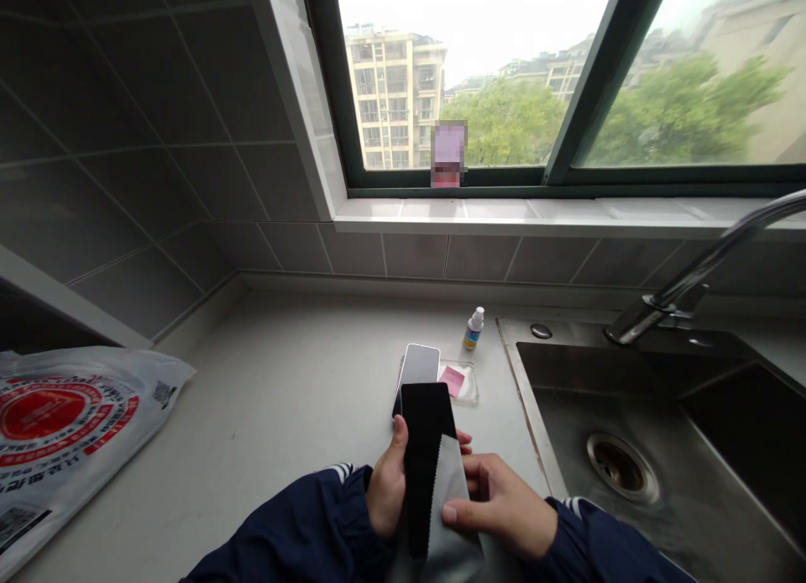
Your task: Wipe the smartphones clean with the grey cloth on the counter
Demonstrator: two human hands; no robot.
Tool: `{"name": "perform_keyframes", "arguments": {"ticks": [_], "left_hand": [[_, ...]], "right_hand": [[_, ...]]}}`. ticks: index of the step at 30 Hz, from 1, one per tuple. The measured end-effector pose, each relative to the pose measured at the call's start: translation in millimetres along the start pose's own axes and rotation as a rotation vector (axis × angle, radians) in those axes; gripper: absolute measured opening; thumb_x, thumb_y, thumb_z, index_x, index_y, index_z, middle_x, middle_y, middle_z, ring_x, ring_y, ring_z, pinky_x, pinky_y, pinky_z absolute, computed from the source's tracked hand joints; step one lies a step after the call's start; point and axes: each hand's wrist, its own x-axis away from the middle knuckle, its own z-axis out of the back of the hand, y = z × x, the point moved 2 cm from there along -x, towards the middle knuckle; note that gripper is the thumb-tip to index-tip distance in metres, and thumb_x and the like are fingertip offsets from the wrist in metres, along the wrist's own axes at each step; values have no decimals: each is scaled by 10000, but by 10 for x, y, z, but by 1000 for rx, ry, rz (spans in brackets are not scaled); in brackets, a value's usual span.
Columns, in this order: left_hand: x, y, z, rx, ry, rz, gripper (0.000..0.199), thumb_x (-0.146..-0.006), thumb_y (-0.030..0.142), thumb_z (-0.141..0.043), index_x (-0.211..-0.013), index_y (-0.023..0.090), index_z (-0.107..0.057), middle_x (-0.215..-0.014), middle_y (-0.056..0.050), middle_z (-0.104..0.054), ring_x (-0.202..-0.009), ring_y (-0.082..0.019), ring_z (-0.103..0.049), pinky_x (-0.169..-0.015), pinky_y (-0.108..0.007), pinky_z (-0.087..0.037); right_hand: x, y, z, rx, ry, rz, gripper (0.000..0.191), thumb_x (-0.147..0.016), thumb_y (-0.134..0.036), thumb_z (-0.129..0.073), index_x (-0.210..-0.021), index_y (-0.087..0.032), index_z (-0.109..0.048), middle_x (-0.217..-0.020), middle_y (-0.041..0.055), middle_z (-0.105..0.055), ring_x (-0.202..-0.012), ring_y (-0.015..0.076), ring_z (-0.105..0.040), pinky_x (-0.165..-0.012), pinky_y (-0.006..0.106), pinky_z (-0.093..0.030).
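Observation:
A black phone (423,449) stands nearly upright, screen toward me, with my left hand (389,485) wrapped round its left edge and fingertips showing past its right edge. My right hand (502,503) pinches a grey cloth (448,503) with a zigzag edge, which lies against the phone's right side. Behind the phone, another phone or flat device with a pale rim (419,365) lies on the counter. It overlaps a clear case (471,391) that has a pink square (452,380) on it. A small white bottle (473,329) with a blue and yellow label stands beyond the case.
To the right, a steel sink (560,432) with a chrome faucet (635,318) is set into the white counter (302,373). A plastic bag (81,423) with red print lies at the far left. Behind the counter are a tiled wall and a window ledge (504,216).

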Motion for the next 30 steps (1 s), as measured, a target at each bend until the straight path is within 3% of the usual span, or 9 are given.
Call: {"name": "perform_keyframes", "arguments": {"ticks": [6, 14, 19, 22, 25, 30], "left_hand": [[1, -3, -25, 55, -10, 25, 898, -824, 759, -256, -1105, -10, -627, -1014, -235, -673, -990, -351, -644, -967, -509, -408], [21, 89, -94, 0, 91, -12, 879, -819, 765, -246, -1095, 28, -638, -972, -200, -659, -920, -319, -632, -890, -485, -430], [36, 124, -106, 30, 81, -39, 862, -835, 739, -275, -1203, 22, -582, -947, -202, -675, -882, -307, -638, -844, -455, -448], [65, 202, -141, 51, 99, -150, 806, -865, 690, -291, -1236, 27, -560, -1036, -206, -675, -905, -293, -640, -849, -429, -459], [89, 308, -165, 60, 132, -272, 803, -854, 699, -295, -1309, 70, -502, -1211, -204, -625, -1019, -345, -624, -932, -500, -433], [89, 410, -131, 101, 134, -285, 837, -837, 723, -304, -1348, 81, -466, -1248, -196, -615, -1181, -358, -554, -1055, -500, -353]], "right_hand": [[2, -12, 2, 0, -34, -13, 400, -697, -347, -816, -995, -105, -705, -932, 104, -727, -913, 264, -693, -834, 356, -514], [12, -21, -45, -8, -60, -37, 429, -693, -357, -818, -1028, -115, -703, -883, 78, -727, -894, 246, -696, -811, 322, -518], [-1, -26, 13, 9, 24, -9, 409, -698, -377, -811, -982, -104, -701, -883, 83, -727, -819, 227, -701, -743, 300, -524], [-4, -63, 72, 19, 79, 15, 408, -697, -390, -811, -970, -107, -703, -894, 82, -729, -800, 226, -698, -732, 306, -528], [-5, -109, 152, 36, 160, 54, 397, -702, -402, -807, -958, -113, -715, -889, 76, -735, -812, 229, -694, -756, 313, -528], [5, -151, 353, 30, 361, 103, 440, -723, -444, -783, -1002, -112, -707, -945, 107, -742, -847, 257, -698, -769, 347, -537]]}}
